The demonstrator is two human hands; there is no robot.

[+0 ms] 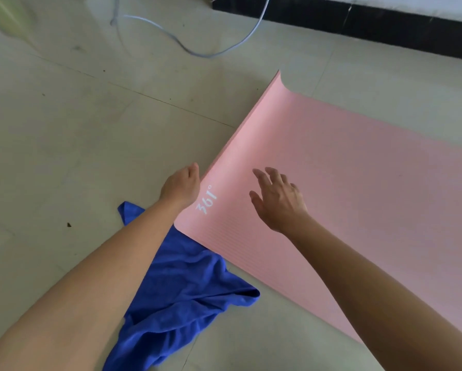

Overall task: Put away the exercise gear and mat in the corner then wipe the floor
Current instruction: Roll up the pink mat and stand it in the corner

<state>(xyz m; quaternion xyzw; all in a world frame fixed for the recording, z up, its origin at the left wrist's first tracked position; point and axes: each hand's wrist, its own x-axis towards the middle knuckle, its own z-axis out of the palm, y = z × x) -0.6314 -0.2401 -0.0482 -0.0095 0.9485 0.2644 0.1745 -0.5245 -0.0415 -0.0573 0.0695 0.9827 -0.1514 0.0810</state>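
My left hand [181,186] at the pink mat [331,170] edge, its grip I cannot tell, my right hand [278,199] spread open above it, blue cloth [181,285] alongside

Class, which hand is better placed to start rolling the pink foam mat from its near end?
Likely left hand: it is at the end edge of the pink foam mat; the right hand is open over its surface.

Left hand [181,186] at mat [345,167] edge; right hand [278,200] spread.
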